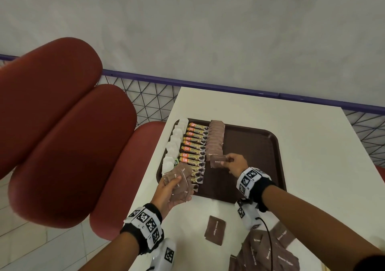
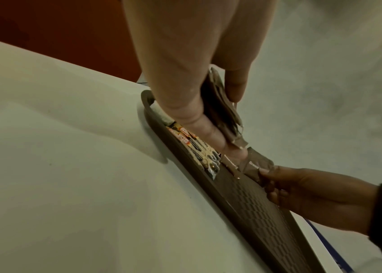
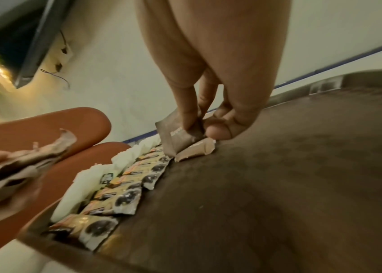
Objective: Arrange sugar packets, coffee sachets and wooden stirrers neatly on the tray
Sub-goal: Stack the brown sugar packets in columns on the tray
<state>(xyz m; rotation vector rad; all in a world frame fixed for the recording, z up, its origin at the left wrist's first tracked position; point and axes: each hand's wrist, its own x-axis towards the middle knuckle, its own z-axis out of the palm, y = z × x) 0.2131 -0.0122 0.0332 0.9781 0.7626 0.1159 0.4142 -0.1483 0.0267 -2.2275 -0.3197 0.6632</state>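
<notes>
Head view gives me the white table (image 1: 270, 124), then the brown tray (image 1: 260, 145) on it, holding three rows side by side: white sachets (image 1: 174, 143) at its left edge, about ten coffee sachets (image 1: 193, 147), then overlapping brown sugar packets (image 1: 215, 139). My left hand (image 1: 168, 191) is curled round a fanned bunch of brown packets (image 1: 180, 179) over the tray's near left corner; I cannot count them. My right hand (image 1: 235, 162) pinches one brown sugar packet (image 1: 217, 161) at the near end of its row. One loose packet (image 1: 214, 230) lies on the table beside a heap (image 1: 268, 252).
</notes>
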